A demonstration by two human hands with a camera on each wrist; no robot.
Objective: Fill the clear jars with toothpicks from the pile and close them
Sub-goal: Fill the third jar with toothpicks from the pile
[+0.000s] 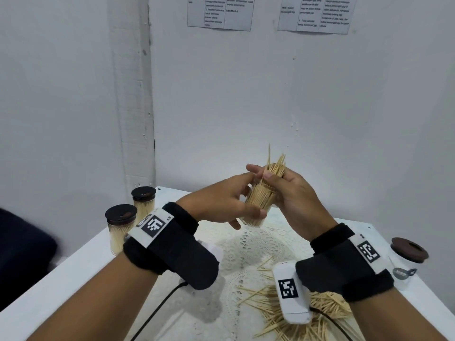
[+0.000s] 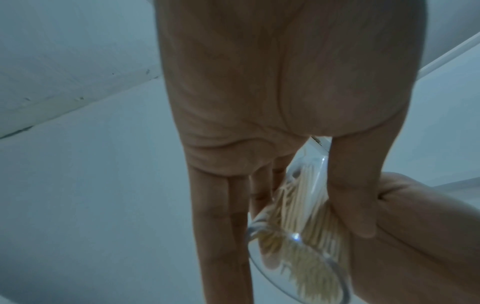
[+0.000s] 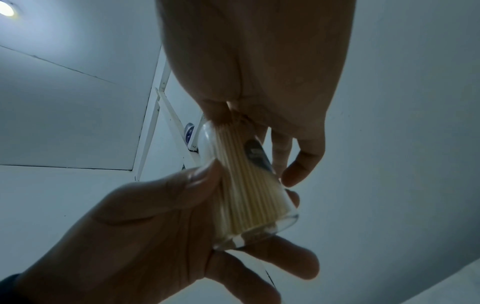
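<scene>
At the far left corner of the white counter (image 1: 73, 262) stand two closed jars (image 1: 121, 228) packed with toothpicks, each under a dark lid, one just behind the other. Above the middle of the counter the left hand (image 1: 219, 200) holds a clear open jar (image 1: 258, 205) tilted in the air, its mouth up and leaning to the right; the thumb and fingers (image 2: 221, 216) curl round the lower wall of the jar, as the left wrist view (image 2: 298, 246) and the right wrist view (image 3: 249, 195) both show. The jar is nearly full of toothpicks. The right hand (image 1: 295, 193) meets it at the mouth, fingers pressed together round a bundle of toothpicks (image 1: 277, 166) whose tips fan out above the rim. Below the hands a white lace mat (image 1: 246, 244) lies on the counter, and the loose pile of toothpicks (image 1: 327, 308) spreads over it toward the near right edge. At the right edge stands an empty clear jar (image 1: 406, 264) with a brown lid (image 1: 410, 246) on top.
</scene>
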